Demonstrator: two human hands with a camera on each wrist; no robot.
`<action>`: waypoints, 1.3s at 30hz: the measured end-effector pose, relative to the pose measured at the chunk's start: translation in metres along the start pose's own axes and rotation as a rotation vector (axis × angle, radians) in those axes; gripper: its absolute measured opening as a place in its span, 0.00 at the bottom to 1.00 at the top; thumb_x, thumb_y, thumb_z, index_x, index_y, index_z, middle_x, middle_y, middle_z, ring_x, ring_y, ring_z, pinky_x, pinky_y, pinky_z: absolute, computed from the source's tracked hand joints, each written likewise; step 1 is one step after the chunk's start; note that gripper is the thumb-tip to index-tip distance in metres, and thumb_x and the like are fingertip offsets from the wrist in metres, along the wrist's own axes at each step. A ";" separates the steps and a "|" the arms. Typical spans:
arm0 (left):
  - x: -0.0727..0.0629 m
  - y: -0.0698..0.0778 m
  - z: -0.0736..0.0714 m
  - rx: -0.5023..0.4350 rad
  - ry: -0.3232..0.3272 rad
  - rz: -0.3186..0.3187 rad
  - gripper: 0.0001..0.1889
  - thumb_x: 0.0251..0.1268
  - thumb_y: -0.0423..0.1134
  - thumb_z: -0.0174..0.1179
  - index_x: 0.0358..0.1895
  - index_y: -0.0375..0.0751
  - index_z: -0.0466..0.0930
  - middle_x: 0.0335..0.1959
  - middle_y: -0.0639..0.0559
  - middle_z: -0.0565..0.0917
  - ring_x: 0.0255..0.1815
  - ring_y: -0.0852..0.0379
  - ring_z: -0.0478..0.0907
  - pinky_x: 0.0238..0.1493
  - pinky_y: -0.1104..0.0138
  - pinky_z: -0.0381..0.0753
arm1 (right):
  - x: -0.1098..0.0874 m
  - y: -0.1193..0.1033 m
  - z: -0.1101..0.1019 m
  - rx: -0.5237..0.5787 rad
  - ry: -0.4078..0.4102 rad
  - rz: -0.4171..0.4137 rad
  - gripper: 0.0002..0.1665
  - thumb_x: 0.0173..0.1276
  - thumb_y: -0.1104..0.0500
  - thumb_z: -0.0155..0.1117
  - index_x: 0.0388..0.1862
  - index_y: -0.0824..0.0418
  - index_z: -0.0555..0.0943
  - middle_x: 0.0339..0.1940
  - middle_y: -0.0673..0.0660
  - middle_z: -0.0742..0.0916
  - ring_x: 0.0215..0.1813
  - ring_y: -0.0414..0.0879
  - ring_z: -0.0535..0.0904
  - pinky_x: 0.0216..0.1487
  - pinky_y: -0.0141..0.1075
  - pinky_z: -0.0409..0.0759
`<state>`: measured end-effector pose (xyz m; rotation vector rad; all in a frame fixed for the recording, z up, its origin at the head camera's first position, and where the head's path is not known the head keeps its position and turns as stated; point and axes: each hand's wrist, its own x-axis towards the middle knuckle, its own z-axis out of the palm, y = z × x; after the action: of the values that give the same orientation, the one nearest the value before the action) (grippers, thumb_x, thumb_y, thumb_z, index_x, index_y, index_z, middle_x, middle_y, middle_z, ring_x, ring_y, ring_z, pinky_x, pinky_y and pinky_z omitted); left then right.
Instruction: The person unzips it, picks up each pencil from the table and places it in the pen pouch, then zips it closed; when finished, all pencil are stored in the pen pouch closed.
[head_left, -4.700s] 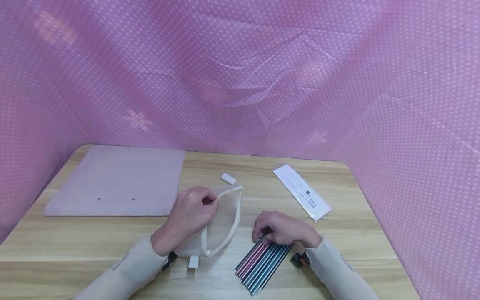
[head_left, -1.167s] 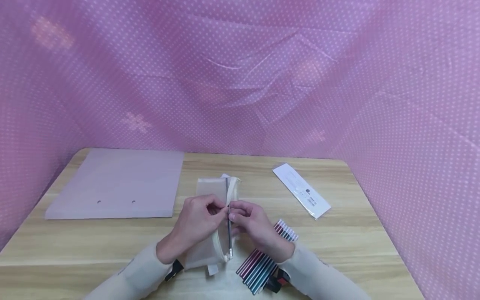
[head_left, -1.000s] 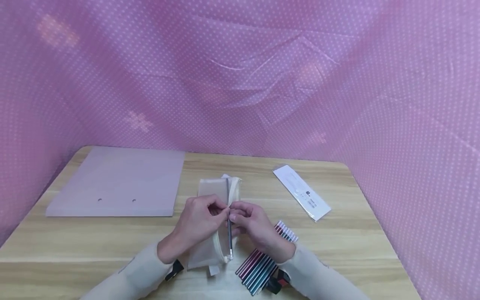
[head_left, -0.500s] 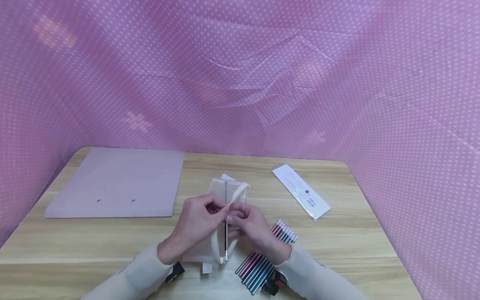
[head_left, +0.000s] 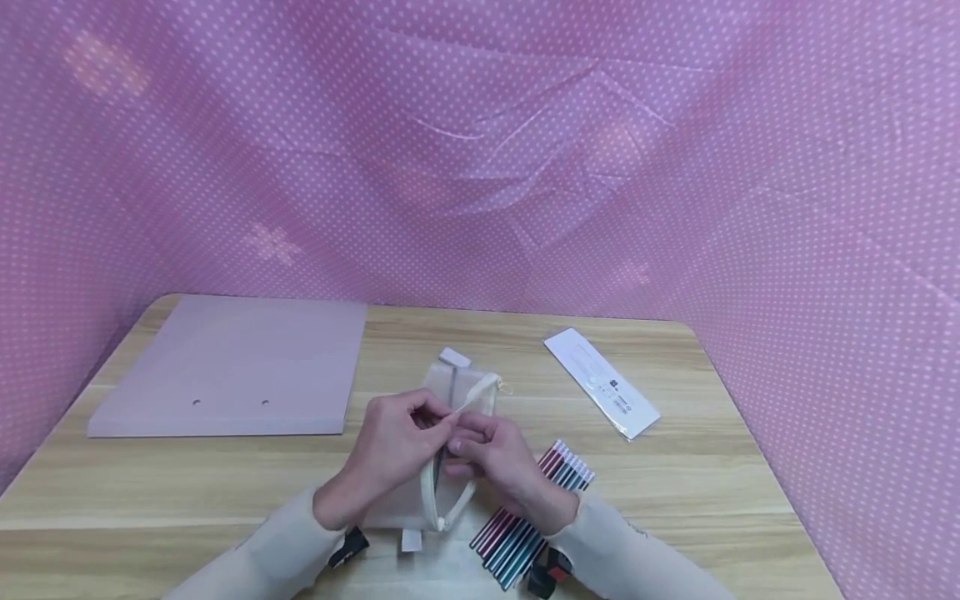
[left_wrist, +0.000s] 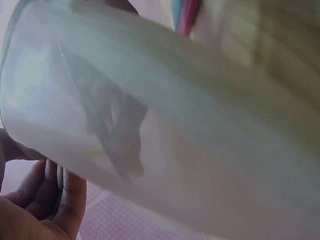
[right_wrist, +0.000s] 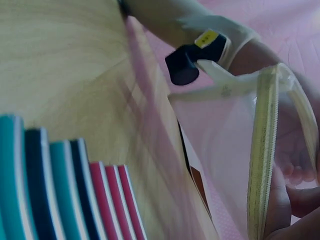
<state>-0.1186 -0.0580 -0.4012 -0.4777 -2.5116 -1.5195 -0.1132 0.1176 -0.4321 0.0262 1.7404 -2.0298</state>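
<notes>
A translucent pale pouch (head_left: pixel 393 508) with a cream zipper (right_wrist: pixel 264 150) is held up off the wood-look table, its mouth spread wide. My left hand (head_left: pixel 393 442) pinches the upper zipper edge. My right hand (head_left: pixel 498 471) reaches in at the mouth, its fingers round a dark pencil (head_left: pixel 439 471). Through the pouch wall, the left wrist view shows that pencil (left_wrist: pixel 95 125) slanting inside, with blurred fingers against it. Close under my right wrist lies a row of striped pencils (head_left: pixel 567 468), red and teal to dark, with pale ends.
Behind the pouch sits a small white block (head_left: pixel 454 357). A large pale lilac board (head_left: pixel 232 358) with two holes lies at the left. A white packet (head_left: pixel 602 383) with a printed label lies at the back right. Pink dotted cloth (head_left: pixel 480 167) hangs round the table.
My right hand has gone from the pencil row to the pouch with one dark pencil. The pencil has slid into the pouch, its near end now inside. My left hand keeps its pinch.
</notes>
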 end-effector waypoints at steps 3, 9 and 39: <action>0.003 -0.003 -0.001 0.054 0.017 0.000 0.03 0.55 0.35 0.72 0.28 0.47 0.88 0.24 0.58 0.88 0.22 0.67 0.79 0.25 0.73 0.81 | 0.000 0.001 0.001 0.024 -0.016 0.004 0.28 0.72 0.71 0.58 0.70 0.71 0.71 0.60 0.67 0.86 0.49 0.41 0.88 0.47 0.32 0.88; 0.006 -0.007 -0.003 0.110 0.020 -0.035 0.02 0.54 0.35 0.71 0.28 0.45 0.87 0.23 0.58 0.87 0.24 0.66 0.79 0.28 0.74 0.80 | -0.001 0.003 0.001 0.046 -0.061 -0.013 0.29 0.72 0.70 0.57 0.72 0.69 0.70 0.63 0.68 0.83 0.54 0.45 0.88 0.48 0.32 0.87; 0.011 -0.016 -0.002 0.204 0.032 -0.035 0.03 0.56 0.34 0.70 0.29 0.47 0.87 0.24 0.57 0.86 0.24 0.66 0.77 0.28 0.75 0.79 | -0.012 -0.017 -0.046 0.104 -0.130 -0.105 0.33 0.74 0.65 0.59 0.71 0.80 0.63 0.62 0.69 0.84 0.55 0.45 0.88 0.60 0.39 0.84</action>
<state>-0.1348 -0.0647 -0.4098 -0.3765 -2.6253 -1.2520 -0.1215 0.1660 -0.4218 -0.1645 1.5863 -2.1442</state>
